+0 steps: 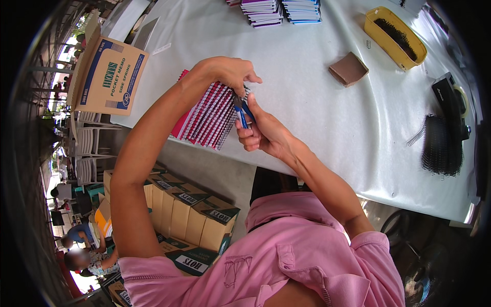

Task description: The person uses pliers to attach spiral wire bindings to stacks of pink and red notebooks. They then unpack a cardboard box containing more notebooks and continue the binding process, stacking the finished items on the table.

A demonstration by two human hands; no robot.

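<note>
At a shiny white desk (322, 112), leans over a spread-out pile of pink-red notebooks (202, 115) close to the near edge. Grips blue-handled pliers (243, 118) in the right hand (268, 130), right at the end of the pile, beside the metal coils (223, 134). Bends the left hand (225, 69) over the same corner, fingers curled near the pliers; cannot tell whether pinching something or not. Has a small brown boxy thing (349, 69) off to the right, then a yellow tub (383, 46) with dark springs (396, 38) inside. Has a heap of black coils (442, 148) at the far right, more stacked notebooks (262, 13) across the desk, an open cardboard box (110, 77) at the left edge, and more boxes (174, 215) on the floor (220, 169).
</note>
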